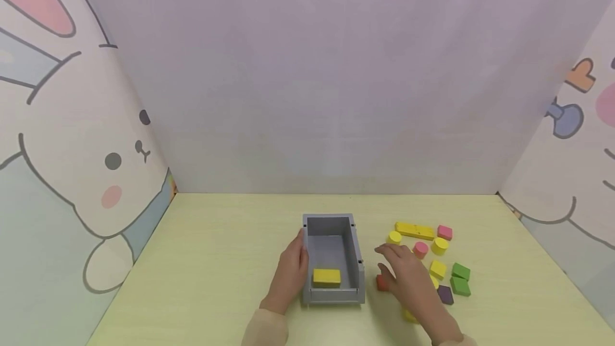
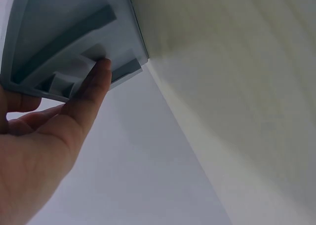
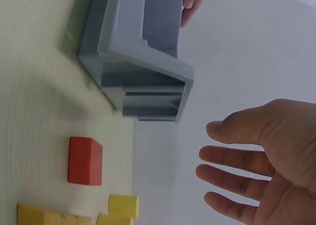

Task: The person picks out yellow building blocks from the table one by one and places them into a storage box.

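Note:
A grey plastic bin (image 1: pixel 334 296) stands on the table with a yellow rectangular block (image 1: pixel 326 276) lying inside at its near end. My left hand (image 1: pixel 289 268) grips the bin's left wall; in the left wrist view one digit presses the outer side while other fingers reach the rim. To the right of the bin, my right hand (image 1: pixel 408 276) hovers with fingers spread and nothing held, as the right wrist view (image 3: pixel 281 161) also shows. Close below its fingertips lies a red block (image 3: pixel 85 161), partly hidden by that hand in the head view.
Right of the bin lie several loose blocks: a long yellow bar (image 1: pixel 415 230), a pink cylinder (image 1: pixel 420 250), a pink block (image 1: pixel 444 232), yellow cylinders (image 1: pixel 439 245), green blocks (image 1: pixel 460 286) and a dark purple block (image 1: pixel 445 295). A pale curtain (image 1: pixel 331 95) hangs behind the table.

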Action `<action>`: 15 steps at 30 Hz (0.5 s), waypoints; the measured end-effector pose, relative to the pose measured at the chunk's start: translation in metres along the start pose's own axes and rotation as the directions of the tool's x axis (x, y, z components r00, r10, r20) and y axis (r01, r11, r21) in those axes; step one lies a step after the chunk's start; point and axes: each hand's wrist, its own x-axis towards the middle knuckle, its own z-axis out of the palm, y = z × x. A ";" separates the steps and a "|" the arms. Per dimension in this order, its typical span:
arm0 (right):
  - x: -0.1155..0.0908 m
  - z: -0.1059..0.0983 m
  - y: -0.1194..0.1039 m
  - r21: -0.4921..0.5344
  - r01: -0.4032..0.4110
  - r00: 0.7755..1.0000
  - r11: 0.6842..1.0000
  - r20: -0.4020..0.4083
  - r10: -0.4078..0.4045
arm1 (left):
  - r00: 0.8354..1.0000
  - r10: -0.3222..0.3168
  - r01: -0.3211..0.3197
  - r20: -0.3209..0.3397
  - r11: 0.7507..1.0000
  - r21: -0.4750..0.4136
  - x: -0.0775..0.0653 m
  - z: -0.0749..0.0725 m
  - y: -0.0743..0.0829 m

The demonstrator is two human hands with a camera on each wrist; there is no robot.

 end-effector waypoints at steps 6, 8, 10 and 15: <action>-0.011 -0.002 0.012 -0.033 -0.094 0.993 0.995 0.066 0.096 | 1.000 0.009 -0.009 -0.002 1.000 0.002 0.000 -0.001 0.001; -0.015 -0.002 0.015 -0.049 -0.112 0.990 0.993 0.084 0.116 | 1.000 0.011 -0.011 -0.002 1.000 0.002 0.000 -0.001 0.001; -0.019 -0.001 0.019 -0.060 -0.127 0.986 0.990 0.101 0.133 | 1.000 0.016 -0.016 -0.004 1.000 -0.001 0.000 -0.002 0.001; -0.027 0.001 0.024 -0.087 -0.188 0.962 0.978 0.182 0.202 | 1.000 0.025 -0.026 -0.013 1.000 -0.013 0.000 -0.002 0.002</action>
